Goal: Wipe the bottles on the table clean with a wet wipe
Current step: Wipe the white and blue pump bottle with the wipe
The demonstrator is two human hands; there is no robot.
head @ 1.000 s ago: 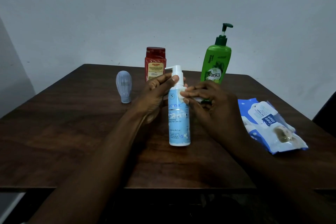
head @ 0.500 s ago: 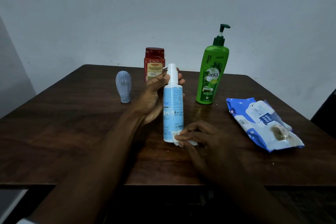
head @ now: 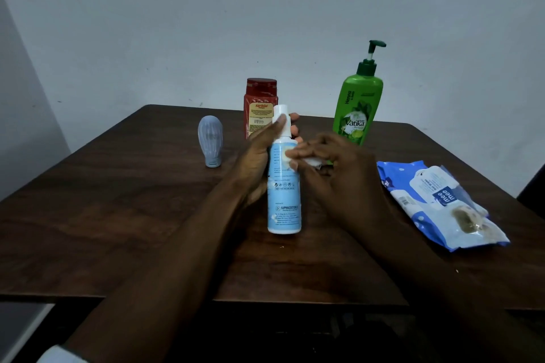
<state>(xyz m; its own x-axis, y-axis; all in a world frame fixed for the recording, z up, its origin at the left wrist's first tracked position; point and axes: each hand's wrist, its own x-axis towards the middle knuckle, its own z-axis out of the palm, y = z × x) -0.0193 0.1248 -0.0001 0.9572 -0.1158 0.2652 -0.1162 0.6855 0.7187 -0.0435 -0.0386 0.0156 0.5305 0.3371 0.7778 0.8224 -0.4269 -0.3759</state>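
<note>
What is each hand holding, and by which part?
The left hand grips the light blue spray bottle around its white neck and shoulder. The right hand pinches a bunched wet wipe against the bottle's upper body.

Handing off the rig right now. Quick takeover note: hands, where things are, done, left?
Left hand grips the blue spray bottle at its neck, upright on the table.
Right hand presses the wet wipe on its upper body.
Done: wiping this bottle is underway.
Left: finish it, then green pump bottle, red bottle, small pale bottle behind; whether those are wiped cannot be told.
Wipes pack lies right.
</note>
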